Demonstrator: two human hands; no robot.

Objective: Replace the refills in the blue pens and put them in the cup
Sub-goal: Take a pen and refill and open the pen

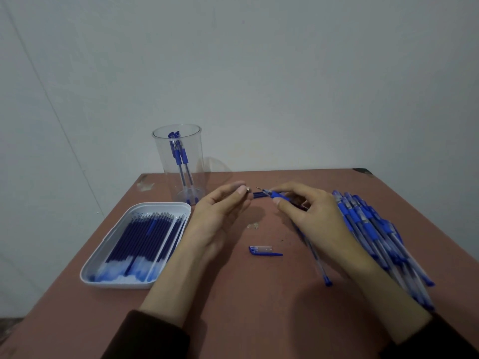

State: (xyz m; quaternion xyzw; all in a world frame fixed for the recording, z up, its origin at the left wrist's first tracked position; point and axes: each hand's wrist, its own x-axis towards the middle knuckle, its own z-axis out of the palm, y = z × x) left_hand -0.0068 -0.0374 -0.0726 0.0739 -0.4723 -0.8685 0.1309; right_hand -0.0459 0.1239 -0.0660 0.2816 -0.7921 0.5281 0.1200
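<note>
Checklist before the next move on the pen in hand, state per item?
1. Right hand grips the pen by its blue grip: ok.
2. Left hand pinches the metal tip, off the pen: ok.
3. Refill in the pen new or old: cannot tell.
4. Cap off, lying on the table: ok.
5. Cup upright, a few pens inside, room left: ok.
6. Tray holds spare refills, beside the left forearm: ok.

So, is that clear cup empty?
No. The cup stands upright, and a few blue pens stand inside it with their caps up. It is far from full.
</note>
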